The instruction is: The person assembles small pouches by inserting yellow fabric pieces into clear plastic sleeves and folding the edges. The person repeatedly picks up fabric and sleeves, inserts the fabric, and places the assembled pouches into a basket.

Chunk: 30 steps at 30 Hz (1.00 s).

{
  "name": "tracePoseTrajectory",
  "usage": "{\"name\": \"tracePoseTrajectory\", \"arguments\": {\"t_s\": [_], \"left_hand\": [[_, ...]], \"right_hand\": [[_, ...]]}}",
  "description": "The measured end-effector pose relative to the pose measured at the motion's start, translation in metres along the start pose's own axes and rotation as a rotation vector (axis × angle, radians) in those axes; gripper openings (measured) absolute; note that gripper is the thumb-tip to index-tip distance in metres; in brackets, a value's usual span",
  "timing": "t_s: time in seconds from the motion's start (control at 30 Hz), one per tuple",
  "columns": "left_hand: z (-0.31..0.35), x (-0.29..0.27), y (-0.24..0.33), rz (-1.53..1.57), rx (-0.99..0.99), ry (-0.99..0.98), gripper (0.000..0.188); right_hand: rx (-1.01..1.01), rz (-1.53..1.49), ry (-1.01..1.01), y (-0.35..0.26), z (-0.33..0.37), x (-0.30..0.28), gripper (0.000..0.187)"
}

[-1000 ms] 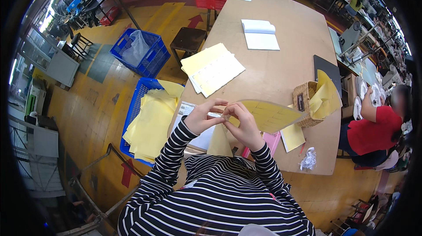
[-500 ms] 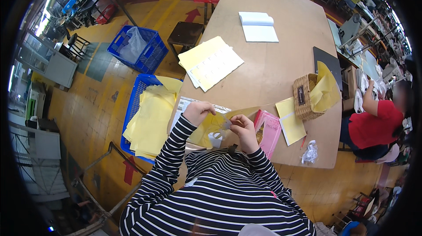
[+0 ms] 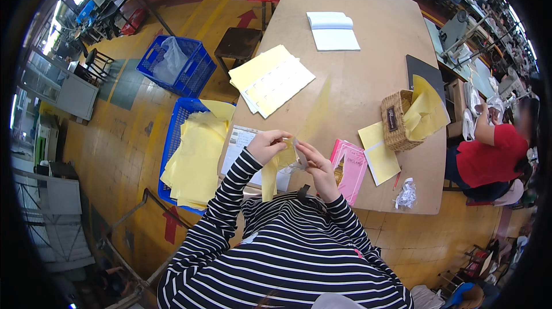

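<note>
A thin, see-through yellow sheet (image 3: 269,181) is pinched between the fingertips of my left hand (image 3: 268,146), at the table's near edge. One part of it hangs down toward my body, and a faint pointed part stretches away over the table. Close beside it, my right hand (image 3: 319,168) has its fingers bent round a small whitish scrap (image 3: 301,161) at the sheet's edge. Whether the scrap is separate from the sheet I cannot tell. Under my hands lies a paper with writing (image 3: 240,143), partly covered.
At left stands a blue crate (image 3: 172,154) of yellow sheets, with another blue crate (image 3: 190,73) behind. The table holds yellow and white sheets (image 3: 276,82), an open notebook (image 3: 334,39), a pink booklet (image 3: 351,174), a wicker basket (image 3: 395,122) and crumpled scrap (image 3: 406,195). A person in red sits at right.
The yellow sheet has turned; a pointed part now reaches away from me and a strip hangs down. My hands have come a little closer together, the right one moving left.
</note>
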<state>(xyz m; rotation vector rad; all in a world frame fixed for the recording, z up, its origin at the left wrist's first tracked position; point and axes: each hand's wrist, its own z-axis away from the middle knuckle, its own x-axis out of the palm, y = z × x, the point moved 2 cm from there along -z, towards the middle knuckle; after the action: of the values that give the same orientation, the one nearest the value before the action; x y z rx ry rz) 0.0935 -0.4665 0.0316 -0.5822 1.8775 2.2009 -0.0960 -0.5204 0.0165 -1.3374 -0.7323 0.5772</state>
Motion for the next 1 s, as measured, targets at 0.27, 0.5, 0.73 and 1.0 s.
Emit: {"name": "tracePoseTrajectory", "arguments": {"t_s": [0.27,0.5,0.73,1.0], "left_hand": [[0.0,-0.025,-0.024,0.169,-0.072,0.015,0.033],[0.009,-0.044,-0.034,0.384,-0.101,-0.023,0.038],[0.015,-0.049,-0.039,0.5,-0.103,0.023,0.04],[0.026,-0.034,-0.015,0.384,-0.044,-0.056,0.041]], "right_hand": [[0.067,-0.168,0.093,0.013,0.003,-0.004,0.068],[0.265,-0.65,-0.034,0.023,0.013,-0.014,0.061],[0.225,-1.137,0.151,0.042,0.018,-0.035,0.055],[0.282,0.355,0.69,0.083,0.015,-0.065,0.041]]}}
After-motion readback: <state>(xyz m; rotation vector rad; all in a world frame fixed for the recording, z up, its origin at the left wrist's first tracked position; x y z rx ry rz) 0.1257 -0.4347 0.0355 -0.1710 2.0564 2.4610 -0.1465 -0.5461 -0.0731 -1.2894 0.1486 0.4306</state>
